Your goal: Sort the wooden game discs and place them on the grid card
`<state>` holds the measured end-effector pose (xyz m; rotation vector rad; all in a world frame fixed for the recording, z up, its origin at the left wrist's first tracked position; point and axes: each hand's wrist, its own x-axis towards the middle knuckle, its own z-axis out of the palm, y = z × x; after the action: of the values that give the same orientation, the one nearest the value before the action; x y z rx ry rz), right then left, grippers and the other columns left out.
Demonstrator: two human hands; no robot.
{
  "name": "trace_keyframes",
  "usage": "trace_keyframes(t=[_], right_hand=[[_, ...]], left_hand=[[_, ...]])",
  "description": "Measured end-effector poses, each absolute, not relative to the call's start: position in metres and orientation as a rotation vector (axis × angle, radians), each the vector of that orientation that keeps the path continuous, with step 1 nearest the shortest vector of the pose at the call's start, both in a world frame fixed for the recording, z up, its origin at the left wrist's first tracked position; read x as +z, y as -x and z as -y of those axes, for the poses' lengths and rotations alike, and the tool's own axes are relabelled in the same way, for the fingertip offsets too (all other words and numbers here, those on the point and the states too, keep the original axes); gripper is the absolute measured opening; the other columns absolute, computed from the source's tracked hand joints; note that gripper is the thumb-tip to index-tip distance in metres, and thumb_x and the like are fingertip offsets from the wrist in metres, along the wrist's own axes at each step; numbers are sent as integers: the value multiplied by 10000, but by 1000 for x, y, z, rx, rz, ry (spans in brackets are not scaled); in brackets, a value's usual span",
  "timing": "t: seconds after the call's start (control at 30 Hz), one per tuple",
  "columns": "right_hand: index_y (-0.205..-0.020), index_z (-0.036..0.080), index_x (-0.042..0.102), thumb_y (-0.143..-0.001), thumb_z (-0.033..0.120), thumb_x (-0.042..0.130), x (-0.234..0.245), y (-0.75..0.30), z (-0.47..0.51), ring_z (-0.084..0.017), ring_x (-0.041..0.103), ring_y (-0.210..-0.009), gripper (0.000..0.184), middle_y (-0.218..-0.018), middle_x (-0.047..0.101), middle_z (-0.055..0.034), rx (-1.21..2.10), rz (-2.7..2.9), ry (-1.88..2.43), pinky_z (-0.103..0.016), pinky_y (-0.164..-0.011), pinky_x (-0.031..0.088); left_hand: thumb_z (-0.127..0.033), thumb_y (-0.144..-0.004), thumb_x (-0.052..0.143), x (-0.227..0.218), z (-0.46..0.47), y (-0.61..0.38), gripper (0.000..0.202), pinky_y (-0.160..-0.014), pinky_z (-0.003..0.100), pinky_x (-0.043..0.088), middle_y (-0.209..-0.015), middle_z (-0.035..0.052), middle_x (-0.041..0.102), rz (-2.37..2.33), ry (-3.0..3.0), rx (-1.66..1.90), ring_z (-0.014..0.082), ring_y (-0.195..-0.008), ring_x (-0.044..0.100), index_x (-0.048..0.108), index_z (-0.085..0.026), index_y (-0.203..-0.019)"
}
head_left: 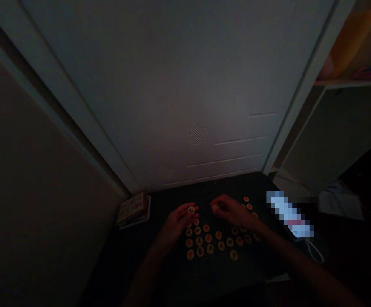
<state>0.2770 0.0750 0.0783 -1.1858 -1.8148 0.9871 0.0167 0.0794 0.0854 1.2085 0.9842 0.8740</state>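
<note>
Round xiangqi pieces lie on a dark tabletop [172, 281], some with red characters and some with dark ones. My left hand [178, 219] is closed on a xiangqi piece [191, 210], its dark character turned up toward me. To the right, my right hand [230, 209] is pinched over the table, with a pale round piece [215, 207] partly showing at its fingertips. Between and below my hands, several pieces [210, 249] stand in loose rows. One piece [234, 255] lies nearer to me than its neighbours. My right hand and forearm hide some pieces on that side.
A box with a patterned lid [133, 209] lies on a white-edged item at the table's left end. On the right a lit phone-like screen [289, 213], blurred out, has a white cable [315, 251] beside it. A pale panel with embossed hearts [198, 134] rises behind. The light is dim.
</note>
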Motion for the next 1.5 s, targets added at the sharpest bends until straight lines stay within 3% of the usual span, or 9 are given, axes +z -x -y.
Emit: trace_keyframes(t=[0.13, 0.33, 0.5, 0.73, 0.93, 1.1, 1.3, 1.4, 1.5], right_hand=[[-1112, 195, 683, -911, 453, 634, 86, -273, -70, -155, 689, -735, 331, -842, 719, -18, 1199, 1672, 1114, -290, -706, 555], [-1099, 199, 722, -897, 504, 652, 91, -267, -64, -179, 721, -792, 373, -876, 765, -37, 1283, 1604, 1105, -313, -742, 560], [-1199, 200, 670, -899, 513, 650, 87, -263, -56, -161, 719, -702, 434, -828, 762, -21, 1334, 1542, 1128, -294, -685, 561], [-1101, 192, 704, -873, 518, 682, 90, -265, -48, -191, 742, -836, 398, -910, 775, -48, 1273, 1452, 1231, -292, -729, 569], [-1054, 203, 735, -900, 512, 648, 85, -272, -41, -186, 730, -805, 356, -858, 771, -37, 1203, 1453, 1276, -302, -735, 565], [-1096, 244, 736, -856, 499, 710, 77, -279, -24, -215, 742, -904, 351, -989, 786, -44, 1254, 1416, 1305, -332, -786, 589], [-1049, 284, 744, -879, 480, 687, 60, -301, 25, -227, 743, -943, 266, -1065, 774, -31, 913, 1416, 1472, -361, -842, 603], [-1045, 297, 743, -865, 460, 704, 37, -322, 55, -257, 707, -1071, 246, -1129, 757, -34, 603, 1533, 1553, -420, -987, 550], [-1071, 288, 726, -885, 468, 670, 10, -347, 83, -262, 703, -1080, 264, -1157, 744, -49, 480, 1561, 1641, -424, -968, 565]], left_hand=[[-484, -853, 707, 94, -72, -25, 529, -949, 438, 559, -1299, 145, 686, -981, -1234, 831, 269, -1064, 719, 605, -199, -1286], [-477, -841, 720, 98, -68, -28, 535, -968, 452, 550, -1275, 150, 700, -966, -1238, 812, 280, -1061, 724, 610, -191, -1279], [-467, -837, 727, 97, -62, -34, 515, -953, 449, 558, -1247, 146, 715, -975, -1212, 804, 296, -1110, 706, 620, -194, -1260], [-510, -863, 685, 97, -54, -34, 485, -939, 414, 563, -1205, 132, 733, -1039, -1214, 779, 269, -1028, 736, 645, -184, -1220], [-508, -849, 700, 98, -44, -31, 493, -837, 370, 589, -1123, 110, 756, -1075, -1217, 727, 250, -935, 755, 623, -185, -1213], [-498, -788, 752, 90, -25, -26, 419, -844, 373, 589, -1039, 96, 778, -1147, -1218, 727, 252, -907, 754, 686, -182, -1055], [-532, -802, 700, 75, 18, -7, 428, -968, 407, 549, -1127, 87, 768, -1400, -1231, 721, 280, -1050, 718, 737, -211, -1083], [-560, -823, 656, 69, 38, 1, 442, -1033, 421, 509, -1190, 78, 748, -1523, -1235, 704, 286, -1145, 678, 735, -233, -1110], [-585, -810, 642, 62, 51, 6, 463, -1022, 430, 513, -1152, 79, 759, -1625, -1218, 686, 290, -1115, 688, 732, -231, -1095]])
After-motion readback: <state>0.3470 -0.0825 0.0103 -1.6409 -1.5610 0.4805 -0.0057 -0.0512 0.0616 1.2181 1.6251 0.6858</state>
